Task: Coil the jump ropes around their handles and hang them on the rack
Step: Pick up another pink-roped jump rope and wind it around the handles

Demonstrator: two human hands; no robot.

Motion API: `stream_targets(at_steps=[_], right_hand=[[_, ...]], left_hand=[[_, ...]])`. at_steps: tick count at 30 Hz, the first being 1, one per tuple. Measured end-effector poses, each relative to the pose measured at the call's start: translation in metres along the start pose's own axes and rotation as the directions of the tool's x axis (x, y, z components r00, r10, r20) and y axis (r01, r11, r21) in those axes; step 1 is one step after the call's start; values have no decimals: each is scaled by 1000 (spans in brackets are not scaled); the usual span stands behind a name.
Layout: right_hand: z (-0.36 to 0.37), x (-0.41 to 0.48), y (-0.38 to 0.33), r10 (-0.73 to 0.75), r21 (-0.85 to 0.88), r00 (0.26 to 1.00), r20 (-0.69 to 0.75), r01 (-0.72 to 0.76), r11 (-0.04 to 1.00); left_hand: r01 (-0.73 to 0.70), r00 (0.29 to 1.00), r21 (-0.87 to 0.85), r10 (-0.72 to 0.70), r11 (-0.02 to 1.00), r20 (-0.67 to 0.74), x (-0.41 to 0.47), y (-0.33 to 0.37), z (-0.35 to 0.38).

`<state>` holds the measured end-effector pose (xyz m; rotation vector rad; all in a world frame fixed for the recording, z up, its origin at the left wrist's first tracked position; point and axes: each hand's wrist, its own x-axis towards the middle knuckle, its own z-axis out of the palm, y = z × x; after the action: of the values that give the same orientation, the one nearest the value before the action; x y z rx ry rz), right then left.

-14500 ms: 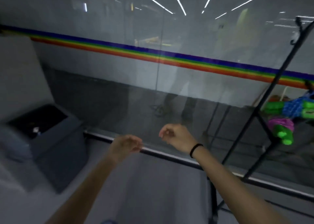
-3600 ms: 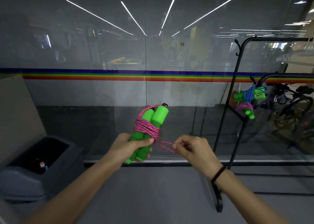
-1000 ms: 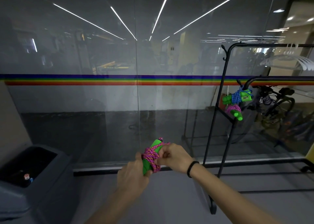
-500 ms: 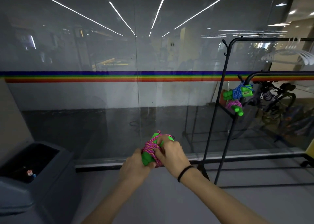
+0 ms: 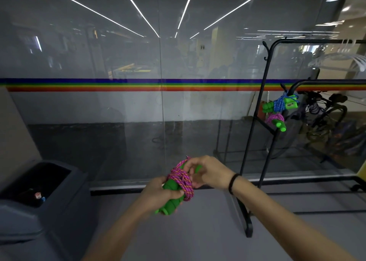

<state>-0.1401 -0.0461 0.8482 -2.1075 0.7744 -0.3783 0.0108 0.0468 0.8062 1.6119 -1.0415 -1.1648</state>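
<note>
Now green handles (image 5: 171, 203) are gripped by left hand (image 5: 156, 193), pink rope (image 5: 181, 179) pinched at one o'clock by right hand (image 5: 208, 172).

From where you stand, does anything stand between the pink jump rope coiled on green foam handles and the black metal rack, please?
Nothing visible does. The pink jump rope, gripped by the left hand and right hand, has open air to the black metal rack, where two coiled ropes already hang.
</note>
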Motion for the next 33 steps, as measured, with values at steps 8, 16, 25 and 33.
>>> stream_targets(at_steps=[8, 16, 25, 33], right_hand=[[6, -10, -11, -113, -476, 983, 144, 169, 863], [6, -11, -19, -303, -753, 912, -277, -10, 658], [-26, -1, -4, -55, -160, 876, -479, -25, 987], [-16, -12, -16, -390, -402, 842, -373, 232, 886]], left_hand=[[6, 997, 75, -12, 997, 73, -6, -3, -7], [-6, 1000, -200, 9, 980, 16, -13, -6, -2], [2, 1000, -502, 10, 865, 21, -24, -4, -25], [-38, 996, -290, 60, 956, 66, -20, -12, -25]])
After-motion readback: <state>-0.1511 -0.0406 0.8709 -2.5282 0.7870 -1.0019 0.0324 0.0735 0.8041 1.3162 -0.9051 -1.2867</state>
